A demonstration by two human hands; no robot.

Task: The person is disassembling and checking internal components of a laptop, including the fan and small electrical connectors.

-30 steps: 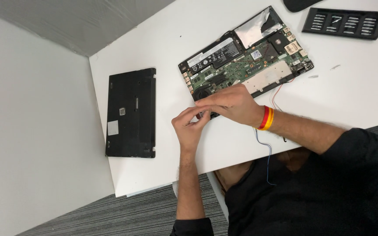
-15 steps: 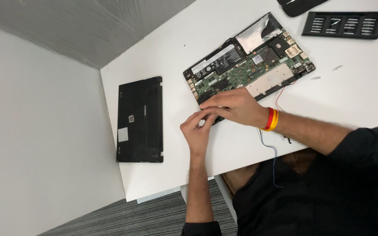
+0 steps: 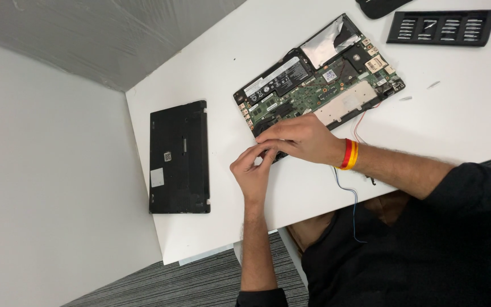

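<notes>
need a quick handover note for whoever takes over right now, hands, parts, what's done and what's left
Left hand: fingers pinched together at the near corner of the opened laptop; what they hold is hidden.
Right hand: lies over that same corner, touching the left fingers.
Parts: removed bottom cover lies flat, left of the laptop. Screwdriver bit tray at the far right. Two loose bits on the table.
Done: cover off, board exposed.
Left: board and battery still in place.

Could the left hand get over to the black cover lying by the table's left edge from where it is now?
Probably yes. The left hand sits by the open laptop, and only bare white table lies between it and the black cover. It would have to leave the right hand first.
</notes>
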